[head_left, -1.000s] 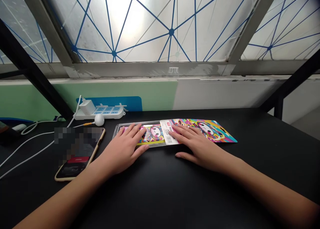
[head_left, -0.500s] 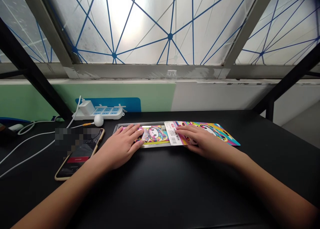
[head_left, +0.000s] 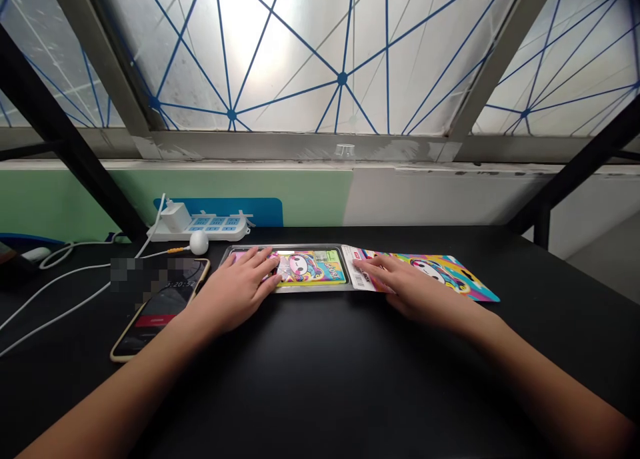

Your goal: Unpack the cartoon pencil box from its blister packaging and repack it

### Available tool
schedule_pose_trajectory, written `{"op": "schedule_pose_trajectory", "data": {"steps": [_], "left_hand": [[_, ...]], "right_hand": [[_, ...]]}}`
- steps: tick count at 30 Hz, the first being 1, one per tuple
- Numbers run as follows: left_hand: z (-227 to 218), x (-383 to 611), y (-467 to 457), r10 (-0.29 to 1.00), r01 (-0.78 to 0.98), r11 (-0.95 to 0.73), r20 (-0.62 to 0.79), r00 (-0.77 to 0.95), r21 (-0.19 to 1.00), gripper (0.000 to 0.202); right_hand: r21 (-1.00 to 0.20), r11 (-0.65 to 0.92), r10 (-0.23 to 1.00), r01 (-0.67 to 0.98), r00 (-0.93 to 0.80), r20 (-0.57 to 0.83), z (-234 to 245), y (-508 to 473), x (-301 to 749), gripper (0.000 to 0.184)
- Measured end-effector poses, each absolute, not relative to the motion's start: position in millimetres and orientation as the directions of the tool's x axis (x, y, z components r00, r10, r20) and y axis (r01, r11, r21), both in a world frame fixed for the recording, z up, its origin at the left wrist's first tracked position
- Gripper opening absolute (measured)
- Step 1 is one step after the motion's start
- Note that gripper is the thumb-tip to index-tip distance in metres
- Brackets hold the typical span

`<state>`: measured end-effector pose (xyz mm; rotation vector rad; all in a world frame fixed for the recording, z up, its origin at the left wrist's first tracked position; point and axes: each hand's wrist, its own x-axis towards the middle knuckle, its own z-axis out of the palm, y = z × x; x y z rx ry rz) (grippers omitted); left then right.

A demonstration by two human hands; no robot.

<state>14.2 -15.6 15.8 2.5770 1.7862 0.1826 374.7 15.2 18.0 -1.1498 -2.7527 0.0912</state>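
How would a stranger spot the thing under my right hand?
On the black table below the window, two colourful pieces lie side by side. The right hand rests on the flat printed card; unlike the clear-rimmed box beside it, it has a white barcode label.

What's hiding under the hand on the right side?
The right hand lies flat on a colourful cartoon card on the black table. The card's white label pokes out past the hand. Whatever is printed beneath the palm is covered.
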Motion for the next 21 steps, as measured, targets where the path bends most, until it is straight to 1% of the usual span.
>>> {"op": "schedule_pose_trajectory", "data": {"steps": [2,7,12,14,16,18,21], "left_hand": [[16,10,-12,0.932,0.931,-0.357,0.096,0.349,0.08,0.057],[16,3,-7,0.931,0.928,-0.361,0.103,0.351,0.096,0.06],[16,0,-6,0.921,0.917,-0.386,0.106,0.376,0.102,0.062],[17,0,-7,0.92,0.915,-0.389,0.096,0.38,0.107,0.063],[18,0,-7,0.924,0.917,-0.382,0.08,0.375,0.118,0.061],[19,1,-8,0.926,0.917,-0.378,0.071,0.372,0.125,0.058],[19,0,-8,0.916,0.906,-0.4,0.084,0.392,0.14,0.055]], "right_hand": [[-0.102,0.7,0.714,0.707,-0.688,0.132,17,16,373,0.068],[-0.033,0.699,0.698,0.715,-0.671,0.25,19,19,370,0.058],[-0.016,0.61,0.752,0.792,-0.572,0.326,26,26,384,0.059],[-0.021,0.588,0.754,0.809,-0.538,0.377,29,24,387,0.059],[-0.006,0.606,0.718,0.795,-0.544,0.435,31,16,382,0.057],[0.042,0.652,0.651,0.757,-0.587,0.482,32,0,368,0.058],[0.121,0.744,0.524,0.657,-0.686,0.504,34,-37,336,0.068]]}}
